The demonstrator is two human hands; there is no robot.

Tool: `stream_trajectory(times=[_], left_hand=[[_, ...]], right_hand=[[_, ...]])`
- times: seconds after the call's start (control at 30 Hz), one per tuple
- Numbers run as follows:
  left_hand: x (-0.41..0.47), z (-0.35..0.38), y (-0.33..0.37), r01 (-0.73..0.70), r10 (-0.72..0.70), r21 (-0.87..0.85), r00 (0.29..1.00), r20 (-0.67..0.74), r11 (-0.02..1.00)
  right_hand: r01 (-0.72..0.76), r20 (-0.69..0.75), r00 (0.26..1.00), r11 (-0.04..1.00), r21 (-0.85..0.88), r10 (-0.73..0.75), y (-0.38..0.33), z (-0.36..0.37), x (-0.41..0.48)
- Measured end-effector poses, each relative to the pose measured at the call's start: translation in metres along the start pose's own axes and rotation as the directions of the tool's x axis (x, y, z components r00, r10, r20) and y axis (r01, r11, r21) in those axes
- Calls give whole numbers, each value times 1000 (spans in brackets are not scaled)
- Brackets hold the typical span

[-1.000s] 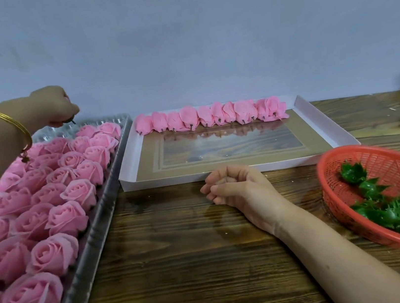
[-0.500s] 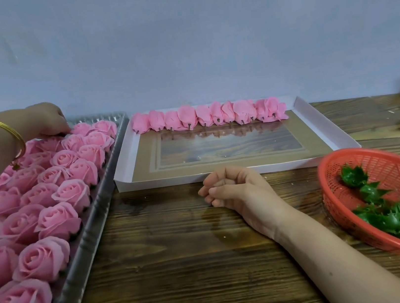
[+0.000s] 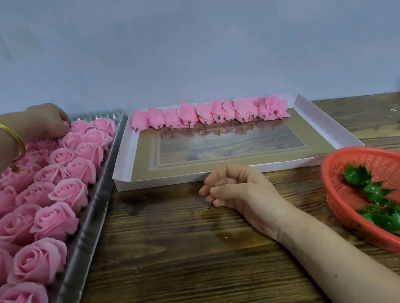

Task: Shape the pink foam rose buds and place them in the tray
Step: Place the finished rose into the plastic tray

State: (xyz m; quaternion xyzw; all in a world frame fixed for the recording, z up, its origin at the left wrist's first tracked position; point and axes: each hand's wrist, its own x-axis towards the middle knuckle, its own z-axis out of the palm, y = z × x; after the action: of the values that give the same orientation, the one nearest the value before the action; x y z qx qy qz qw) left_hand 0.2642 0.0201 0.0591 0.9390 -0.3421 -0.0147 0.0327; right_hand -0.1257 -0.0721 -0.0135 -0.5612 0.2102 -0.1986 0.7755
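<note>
Seemingly fetching the next rose for shaping. Centre frame, resting on the table (image 3: 158,261) just short of the white tray (image 3: 159,182): right hand (image 3: 236,190), loosely curled, empty. Upper left, reaching into the far rows of pink foam roses (image 3: 70,194): left hand (image 3: 49,120), fingertips touching a bloom, hold impossible to confirm. Next: lift one clear, then shape with both hands. Farthest, along the tray's back edge: finished buds (image 3: 209,115).

Pink roses (image 3: 56,222); white tray (image 3: 324,122); red basket (image 3: 340,197); green calyxes (image 3: 398,219).
</note>
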Motion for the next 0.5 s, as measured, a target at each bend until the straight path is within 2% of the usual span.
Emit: stream_trajectory(times=[0.27,0.5], left_hand=[[1,-3,3,10,-11,34,999,49,999],[5,1,4,7,-7,71,1000,-11,997]], right_hand=[[-6,-10,1000,1000,9,6,-1,1,0],[-13,-8,1000,1000,4,13,-2,1,-1]])
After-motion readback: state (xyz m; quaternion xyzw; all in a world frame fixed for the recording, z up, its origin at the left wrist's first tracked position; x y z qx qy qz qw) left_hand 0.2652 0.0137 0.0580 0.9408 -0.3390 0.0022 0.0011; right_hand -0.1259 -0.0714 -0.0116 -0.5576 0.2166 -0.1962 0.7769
